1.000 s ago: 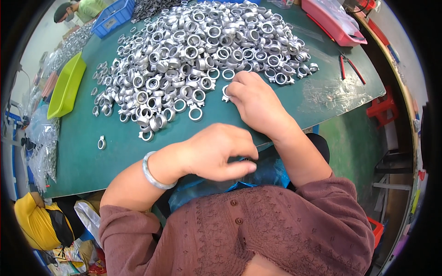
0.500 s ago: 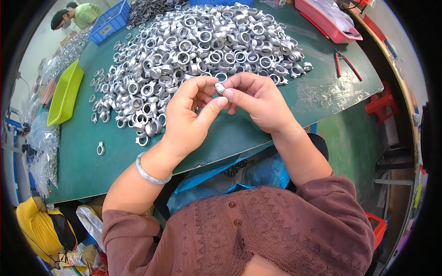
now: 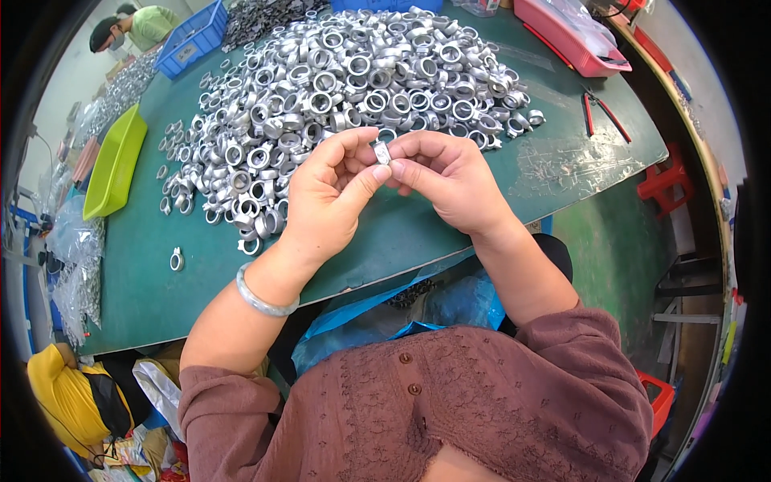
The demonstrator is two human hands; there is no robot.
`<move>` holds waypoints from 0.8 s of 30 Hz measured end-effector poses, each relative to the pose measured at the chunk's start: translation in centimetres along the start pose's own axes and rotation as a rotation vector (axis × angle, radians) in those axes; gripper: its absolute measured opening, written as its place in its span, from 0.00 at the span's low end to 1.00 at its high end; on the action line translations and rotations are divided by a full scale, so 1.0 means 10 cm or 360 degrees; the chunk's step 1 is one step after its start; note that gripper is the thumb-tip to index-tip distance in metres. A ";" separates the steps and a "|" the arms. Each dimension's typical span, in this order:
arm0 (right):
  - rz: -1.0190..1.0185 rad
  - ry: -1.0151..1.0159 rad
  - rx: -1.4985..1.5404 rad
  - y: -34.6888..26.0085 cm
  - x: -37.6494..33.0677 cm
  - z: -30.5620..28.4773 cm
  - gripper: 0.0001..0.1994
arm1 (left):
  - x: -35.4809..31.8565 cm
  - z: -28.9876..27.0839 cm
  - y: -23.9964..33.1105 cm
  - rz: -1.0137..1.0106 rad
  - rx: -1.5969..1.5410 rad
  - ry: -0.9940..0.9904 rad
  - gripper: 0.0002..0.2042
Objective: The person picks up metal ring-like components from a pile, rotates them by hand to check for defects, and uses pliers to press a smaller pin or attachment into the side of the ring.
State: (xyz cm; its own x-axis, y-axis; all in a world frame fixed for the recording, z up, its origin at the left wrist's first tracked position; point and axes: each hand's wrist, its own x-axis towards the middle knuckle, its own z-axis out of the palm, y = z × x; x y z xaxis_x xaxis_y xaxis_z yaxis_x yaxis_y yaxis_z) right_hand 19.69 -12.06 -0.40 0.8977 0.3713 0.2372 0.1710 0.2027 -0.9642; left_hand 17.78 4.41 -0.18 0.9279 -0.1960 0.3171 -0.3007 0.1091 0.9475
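Between the fingertips of my two hands is one small silvery metal ring (image 3: 382, 153), held in front of the near side of a big heap. My left hand (image 3: 333, 185) pinches it from the left with thumb and fingers. From the right, my right hand (image 3: 446, 177) grips its other side, thumb against the edge. Fingers hide part of the ring. Just beyond lies the heap of similar metal rings (image 3: 321, 100), each with a small lug. A single ring (image 3: 177, 259) sits apart at the left on the green table (image 3: 217, 297).
Red-handled pliers (image 3: 604, 116) and a pink tray (image 3: 562, 36) are at the right. On the left stand a lime-green tray (image 3: 115, 165) and a blue crate (image 3: 190, 40). Dark pieces (image 3: 269, 22) lie behind the heap. Another person (image 3: 148, 28) works at the far left.
The ring has been turned between my fingers, so its flat side band now faces up instead of the lug end. Both hands stay in nearly the same place.
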 end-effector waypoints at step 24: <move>0.0134 -0.0054 0.0189 -0.06 0.01 -0.05 0.06 | 0.01 0.02 0.03 -0.0012 0.0056 -0.0013 0.11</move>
State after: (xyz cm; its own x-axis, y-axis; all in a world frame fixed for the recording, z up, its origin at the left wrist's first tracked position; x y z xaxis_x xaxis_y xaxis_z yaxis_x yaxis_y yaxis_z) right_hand 19.86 -12.61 0.11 0.8922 0.4215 0.1620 0.0447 0.2744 -0.9606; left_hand 17.70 4.26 0.16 0.9283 -0.2048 0.3103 -0.3016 0.0731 0.9506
